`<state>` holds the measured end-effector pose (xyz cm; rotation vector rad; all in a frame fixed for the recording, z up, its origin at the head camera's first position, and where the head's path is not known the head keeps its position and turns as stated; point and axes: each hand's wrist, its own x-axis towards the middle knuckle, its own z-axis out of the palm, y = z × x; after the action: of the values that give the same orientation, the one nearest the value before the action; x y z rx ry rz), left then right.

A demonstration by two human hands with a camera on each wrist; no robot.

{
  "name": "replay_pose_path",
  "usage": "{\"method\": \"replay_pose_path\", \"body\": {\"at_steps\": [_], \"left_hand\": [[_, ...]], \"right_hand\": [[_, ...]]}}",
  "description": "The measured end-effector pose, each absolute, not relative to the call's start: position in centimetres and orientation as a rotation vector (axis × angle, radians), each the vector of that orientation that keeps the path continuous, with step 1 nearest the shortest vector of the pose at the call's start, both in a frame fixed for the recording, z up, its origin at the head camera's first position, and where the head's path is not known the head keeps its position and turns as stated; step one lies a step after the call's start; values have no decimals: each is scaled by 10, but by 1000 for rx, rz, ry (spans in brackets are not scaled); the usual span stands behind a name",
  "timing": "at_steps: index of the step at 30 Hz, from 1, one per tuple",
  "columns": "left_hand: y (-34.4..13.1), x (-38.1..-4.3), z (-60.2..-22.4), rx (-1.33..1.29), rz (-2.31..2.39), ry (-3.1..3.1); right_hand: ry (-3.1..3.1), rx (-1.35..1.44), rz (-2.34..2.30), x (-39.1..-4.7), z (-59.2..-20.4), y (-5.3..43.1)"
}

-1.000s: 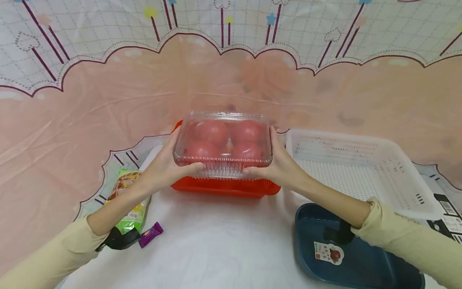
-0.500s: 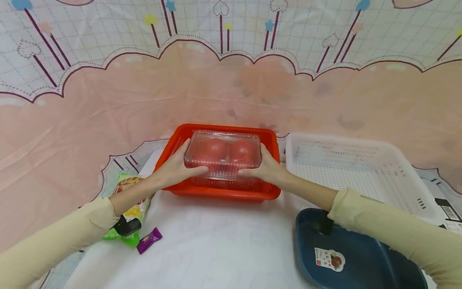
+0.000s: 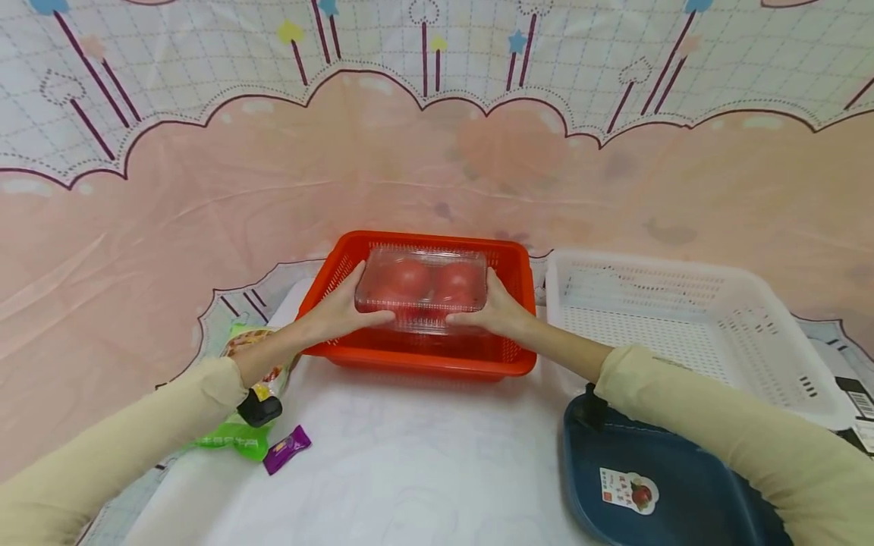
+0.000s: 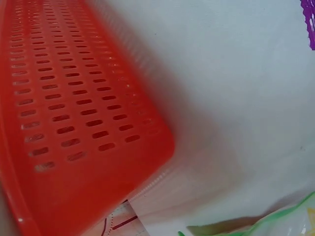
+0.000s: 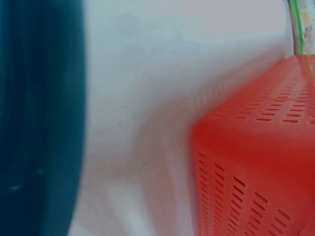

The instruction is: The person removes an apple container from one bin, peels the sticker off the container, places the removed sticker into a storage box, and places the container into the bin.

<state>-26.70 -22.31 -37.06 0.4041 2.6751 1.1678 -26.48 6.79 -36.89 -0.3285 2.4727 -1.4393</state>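
A clear plastic clamshell box (image 3: 422,322) holds several round red fruits that look like tomatoes (image 3: 410,279). It sits within the red basket (image 3: 410,362); whether it touches the basket floor I cannot tell. My left hand (image 3: 339,309) grips the box's left end, thumb along the front. At the right end my right hand (image 3: 501,309) holds it the same way. In the left wrist view the basket's slotted wall (image 4: 74,108) fills the left side. The right wrist view shows a corner of the basket (image 5: 246,147); neither wrist view shows a hand.
A white perforated basket (image 3: 744,303) stands to the right, behind a dark blue tray (image 3: 690,493) with a fruit sticker. On the left lie a green snack bag (image 3: 239,436), partly under the left forearm, and a purple wrapped candy (image 3: 287,450). A patterned cloth (image 3: 341,174) hangs behind.
Both hands have lowered the clear box from above the red basket down into it, moving it away from me. Over the last half second it sinks only slightly.
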Motion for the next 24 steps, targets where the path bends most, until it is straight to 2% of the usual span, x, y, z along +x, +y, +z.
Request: {"method": "replay_pose_path", "body": {"at_steps": [6, 16, 24], "left_hand": [[-224, -268, -378, 365, 1139, 2641], [-220, -277, -387, 715, 1076, 2684], [-218, -272, -379, 539, 882, 2691]], "right_hand": [[2482, -364, -1406, -269, -375, 65], [2614, -354, -1129, -266, -390, 55], [2667, -282, -1050, -261, -389, 48]]}}
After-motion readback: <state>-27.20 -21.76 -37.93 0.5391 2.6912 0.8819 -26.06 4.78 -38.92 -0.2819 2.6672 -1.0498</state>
